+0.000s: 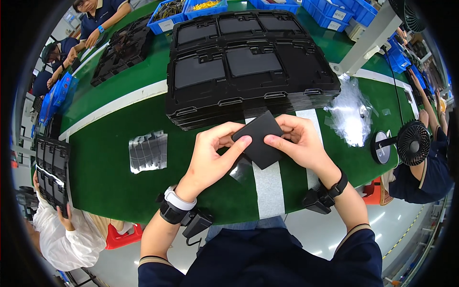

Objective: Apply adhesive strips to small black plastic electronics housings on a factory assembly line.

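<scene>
Between my two hands is a flat, black rectangular panel, tilted so that one corner points away from me. My left hand grips its left edge, thumb on top and fingers curled beneath. On the other side my right hand pinches the right edge, its thumb pressed on the face. Just beyond stands a tall stack of black plastic trays. Dark grey panels lie in several compartments of the top tray; its near right compartment shows bare black plastic. A small clear film piece lies below the held panel.
A sheet of silvery film strips is on the green table. Crumpled clear film and a small black fan stand right, near a metal post. Blue bins line the back. Co-workers sit around; one holds a black tray.
</scene>
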